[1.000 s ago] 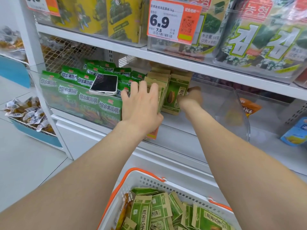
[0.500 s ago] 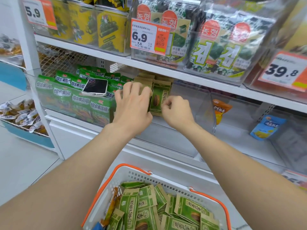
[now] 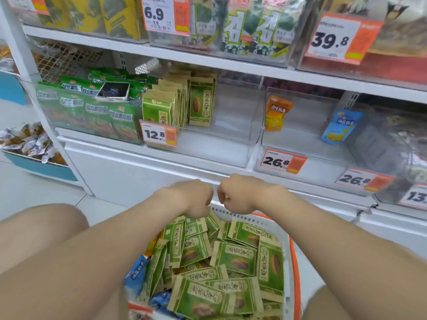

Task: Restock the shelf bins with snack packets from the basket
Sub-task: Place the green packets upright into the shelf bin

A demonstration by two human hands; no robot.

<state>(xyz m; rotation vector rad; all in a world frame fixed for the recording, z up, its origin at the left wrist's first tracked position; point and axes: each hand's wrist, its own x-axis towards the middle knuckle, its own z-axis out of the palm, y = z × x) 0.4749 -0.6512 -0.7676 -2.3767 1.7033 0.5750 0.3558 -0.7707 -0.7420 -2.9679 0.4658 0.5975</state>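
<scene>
A white basket with an orange rim (image 3: 287, 262) sits low in front of me, full of green and tan seed packets (image 3: 233, 257). My left hand (image 3: 196, 199) hangs over the basket's far end, fingers curled down among the packets, so its grip is hidden. Beside it, my right hand (image 3: 238, 195) hovers above the far rim, fingers loosely curled, with nothing seen in them. On the shelf, a clear bin (image 3: 231, 135) holds a row of the same seed packets (image 3: 201, 105) standing at its left side.
A bin of green snack bags (image 3: 92, 112) stands to the left with a phone (image 3: 114, 91) lying on top. Right-hand bins hold an orange packet (image 3: 277, 114) and a blue packet (image 3: 342, 125). Blue packets (image 3: 136, 273) lie at the basket's left. Price tags hang on the bin fronts.
Both hands have left the seed packets in the shelf bin and dropped to the far end of the basket. The view has tilted down.
</scene>
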